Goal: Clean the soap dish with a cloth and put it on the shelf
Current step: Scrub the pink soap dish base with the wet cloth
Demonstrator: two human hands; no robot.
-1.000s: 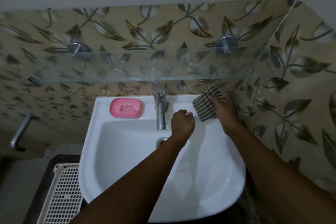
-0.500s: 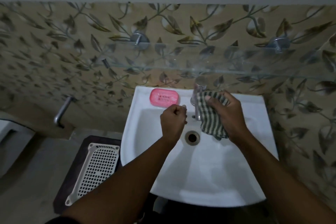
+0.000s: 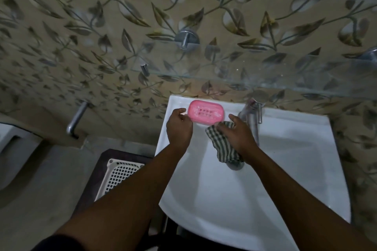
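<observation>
A pink soap dish with a slotted top lies on the back left rim of the white sink. My left hand is at the dish's left end, fingers curled and touching its edge. My right hand grips a dark checked cloth just right of the dish, over the basin. A clear glass shelf runs along the leaf-patterned wall above the sink, on round metal brackets.
A chrome tap stands at the sink's back, right behind my right hand. A white perforated basket sits on a dark surface left of the sink. A metal lever juts from the wall further left.
My left hand has moved left and forward from the basin to the soap dish. My right hand brought the cloth from the right rim toward the dish. The view has swung left.
</observation>
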